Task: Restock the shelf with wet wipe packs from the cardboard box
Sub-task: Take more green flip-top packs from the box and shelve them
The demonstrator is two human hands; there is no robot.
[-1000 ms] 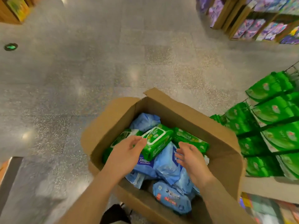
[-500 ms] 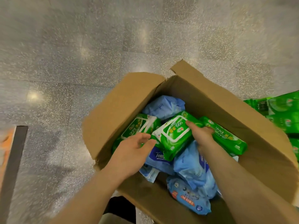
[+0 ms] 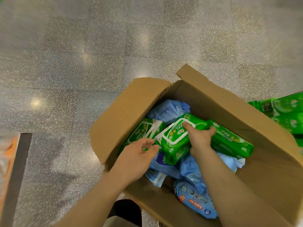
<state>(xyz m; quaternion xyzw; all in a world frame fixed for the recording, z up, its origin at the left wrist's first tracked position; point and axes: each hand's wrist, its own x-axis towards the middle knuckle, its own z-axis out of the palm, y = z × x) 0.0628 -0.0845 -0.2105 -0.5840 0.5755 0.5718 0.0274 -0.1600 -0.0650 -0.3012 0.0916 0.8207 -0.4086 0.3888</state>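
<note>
Both hands (right hand [image 3: 199,138] newly) on green pack [image 3: 176,139]

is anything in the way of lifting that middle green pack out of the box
Nothing visible blocks it. The middle green pack lies on top of the pile, the right hand grips it, and the cardboard box is open above.

Both forearms reach forward and down. Right hand [image 3: 200,138] — fingers curled, thumb extended to the far side — grips a green pack [image 3: 176,139]. Left hand [image 3: 137,154] — fingers loosely bent, fingertips at the pack's left end; grip unclear.
</note>
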